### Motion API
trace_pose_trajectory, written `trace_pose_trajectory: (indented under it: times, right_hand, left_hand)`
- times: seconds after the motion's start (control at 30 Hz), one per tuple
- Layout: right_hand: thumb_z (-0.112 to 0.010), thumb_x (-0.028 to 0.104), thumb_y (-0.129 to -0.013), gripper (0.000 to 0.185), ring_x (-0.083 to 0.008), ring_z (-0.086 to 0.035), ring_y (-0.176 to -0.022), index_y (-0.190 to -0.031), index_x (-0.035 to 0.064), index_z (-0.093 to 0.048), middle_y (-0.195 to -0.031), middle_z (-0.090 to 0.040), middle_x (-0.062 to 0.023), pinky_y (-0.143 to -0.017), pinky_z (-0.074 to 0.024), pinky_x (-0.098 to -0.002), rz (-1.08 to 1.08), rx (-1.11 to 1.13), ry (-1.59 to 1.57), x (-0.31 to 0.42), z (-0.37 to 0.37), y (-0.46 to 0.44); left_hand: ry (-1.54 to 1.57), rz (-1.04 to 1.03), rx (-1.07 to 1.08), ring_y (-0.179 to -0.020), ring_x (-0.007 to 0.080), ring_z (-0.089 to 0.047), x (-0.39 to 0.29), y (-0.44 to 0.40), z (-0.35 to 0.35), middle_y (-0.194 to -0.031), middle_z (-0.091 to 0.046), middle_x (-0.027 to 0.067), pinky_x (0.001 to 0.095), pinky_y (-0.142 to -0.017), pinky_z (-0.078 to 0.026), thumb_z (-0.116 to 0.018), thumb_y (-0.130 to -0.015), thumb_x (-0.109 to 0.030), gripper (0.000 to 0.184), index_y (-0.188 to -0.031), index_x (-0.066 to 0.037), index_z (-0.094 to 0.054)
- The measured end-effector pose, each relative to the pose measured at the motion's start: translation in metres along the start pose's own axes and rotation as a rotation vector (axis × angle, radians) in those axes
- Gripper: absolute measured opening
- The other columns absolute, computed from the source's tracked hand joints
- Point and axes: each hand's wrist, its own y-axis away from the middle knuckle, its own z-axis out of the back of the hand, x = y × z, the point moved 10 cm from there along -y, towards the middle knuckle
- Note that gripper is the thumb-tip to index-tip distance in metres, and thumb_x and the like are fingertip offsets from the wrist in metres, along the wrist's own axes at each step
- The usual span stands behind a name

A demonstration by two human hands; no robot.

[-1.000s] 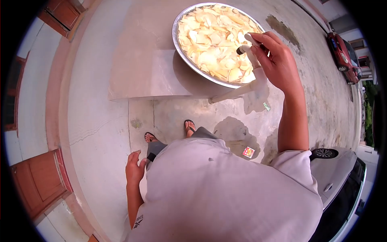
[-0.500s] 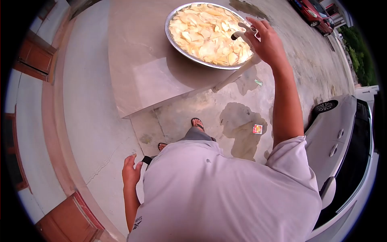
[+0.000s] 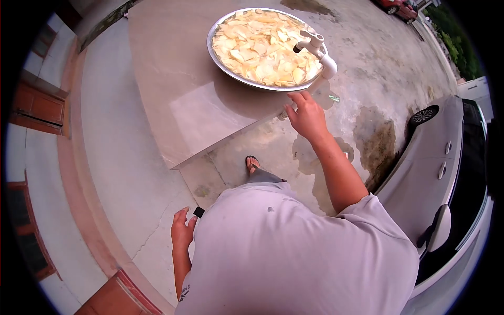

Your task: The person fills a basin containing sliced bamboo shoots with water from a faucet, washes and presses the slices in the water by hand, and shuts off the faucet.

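Outdoors: smooth table (image 3: 173,94) on concrete floor (image 3: 367,63), silver car (image 3: 420,152) nearby. Basin (image 3: 212,43) of pale slices (image 3: 262,47) on table, white tap (image 3: 317,47) over its rim. Right hand (image 3: 310,116) near basin, fingers loosely parted, empty; left hand (image 3: 182,231) half-curled, thumb apart, empty.

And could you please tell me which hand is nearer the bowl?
The right hand, held out just below the bowl in the picture; the left hand is down beside the shirt, much farther from it.
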Motion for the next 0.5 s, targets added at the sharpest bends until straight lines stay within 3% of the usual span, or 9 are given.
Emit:
trace_pose_trajectory:
  times: [0.07, 0.13, 0.23, 0.33, 0.5]
  right_hand:
    - [-0.075, 0.02, -0.09, 0.036, -0.0345, -0.073, -0.096, -0.123, 0.008, -0.068, -0.127, -0.066, -0.014, -0.08, -0.059, -0.0476, 0.003, -0.027, 0.05, 0.003, 0.0, -0.012]
    - [-0.075, 0.02, -0.09, 0.036, -0.0373, -0.073, -0.095, -0.122, 0.0066, -0.067, -0.124, -0.066, -0.0161, -0.079, -0.059, -0.0489, -0.004, -0.029, 0.084, 0.004, -0.001, -0.024]
    - [-0.075, 0.022, -0.089, 0.034, -0.0407, -0.072, -0.092, -0.117, 0.0042, -0.065, -0.117, -0.065, -0.0198, -0.077, -0.0593, -0.0505, -0.013, 0.021, 0.119, 0.005, -0.007, -0.041]
    - [-0.075, 0.024, -0.09, 0.034, -0.04, -0.073, -0.091, -0.116, 0.0042, -0.065, -0.116, -0.066, -0.0208, -0.076, -0.0598, -0.0497, 0.004, 0.093, 0.165, 0.003, -0.023, -0.049]
    - [-0.075, 0.025, -0.089, 0.033, -0.0398, -0.073, -0.088, -0.113, 0.0046, -0.065, -0.112, -0.067, -0.0192, -0.077, -0.0599, -0.0495, 0.074, 0.152, 0.171, 0.002, -0.037, -0.049]
  left_hand:
    - [0.036, 0.079, 0.056, -0.108, 0.0272, -0.065, -0.01, 0.004, -0.004, -0.136, -0.063, 0.0109, 0.0377, -0.09, -0.057, -0.073, -0.096, -0.023, 0.047, -0.14, -0.009, -0.063]
    - [0.564, 0.359, 0.073, -0.119, 0.0242, -0.057, 0.017, 0.001, -0.022, -0.138, -0.061, 0.0092, 0.0356, -0.094, -0.056, -0.064, -0.101, -0.028, 0.042, -0.137, -0.005, -0.064]
    - [0.636, 0.406, 0.073, -0.124, 0.0231, -0.051, 0.026, -0.002, -0.03, -0.139, -0.058, 0.0086, 0.0331, -0.1, -0.053, -0.055, -0.105, -0.031, 0.042, -0.133, -0.002, -0.066]
    - [0.446, 0.332, 0.082, -0.121, 0.0238, -0.051, 0.004, -0.006, -0.021, -0.139, -0.058, 0.0092, 0.0312, -0.103, -0.05, -0.053, -0.105, -0.03, 0.041, -0.132, -0.002, -0.067]
    - [0.493, 0.328, 0.083, -0.122, 0.0238, -0.051, 0.015, -0.014, -0.027, -0.137, -0.059, 0.0091, 0.0313, -0.104, -0.049, -0.052, -0.105, -0.033, 0.043, -0.132, -0.003, -0.067]
